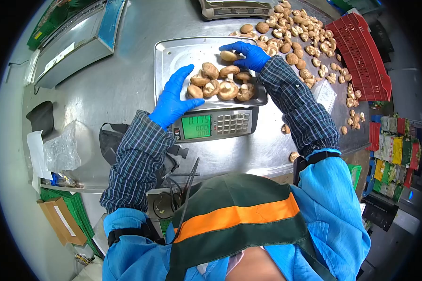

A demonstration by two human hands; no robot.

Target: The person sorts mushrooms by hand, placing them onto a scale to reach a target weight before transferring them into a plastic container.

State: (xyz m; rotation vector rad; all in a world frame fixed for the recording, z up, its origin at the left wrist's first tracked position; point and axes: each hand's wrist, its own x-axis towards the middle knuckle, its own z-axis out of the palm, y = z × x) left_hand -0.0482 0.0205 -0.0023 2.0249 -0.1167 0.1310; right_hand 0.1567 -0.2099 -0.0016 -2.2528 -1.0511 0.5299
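Observation:
Several brown mushrooms lie in a metal tray on top of a digital scale with a lit green display. My left hand, in a blue glove, is at the tray's left side with thumb and fingers spread apart beside the mushrooms, holding nothing. At the tray's upper right, my right hand, also blue-gloved, has its thumb and fingers closed round one mushroom, above the others.
A large heap of mushrooms spreads over the steel table at the right. Beyond it leans a red crate. Another scale stands at the top. A plastic bag and black straps lie at the left.

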